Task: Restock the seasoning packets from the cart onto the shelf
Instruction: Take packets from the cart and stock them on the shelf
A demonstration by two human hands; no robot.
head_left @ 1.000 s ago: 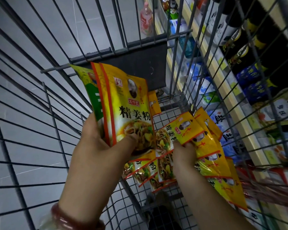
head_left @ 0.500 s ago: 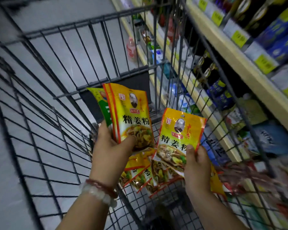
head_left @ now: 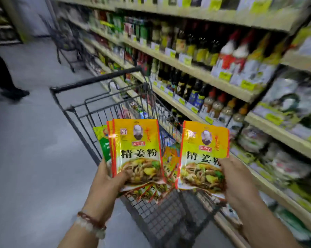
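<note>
My left hand [head_left: 106, 185] grips a fanned stack of yellow seasoning packets [head_left: 138, 151], with a green packet [head_left: 102, 142] at the back of the stack. My right hand [head_left: 239, 183] holds another yellow seasoning packet [head_left: 203, 154] by its lower right corner, thumb on the front. Both bundles are held up above the wire cart [head_left: 101, 108]. More yellow packets [head_left: 170, 163] show between the two bundles, lower down toward the cart. The shelf [head_left: 201, 72] runs along the right, blurred.
Shelf rows on the right carry dark sauce bottles [head_left: 188, 43], red-capped bottles [head_left: 230, 56] and bagged goods [head_left: 285, 97]. A person's leg and shoe [head_left: 9, 86] stand on the grey floor at far left. Another metal frame [head_left: 66, 42] stands further down the aisle.
Both hands have risen out of the cart basket with their packets. My view has lifted from inside the cart to the aisle and shelves. The right hand now holds its packet upright.
</note>
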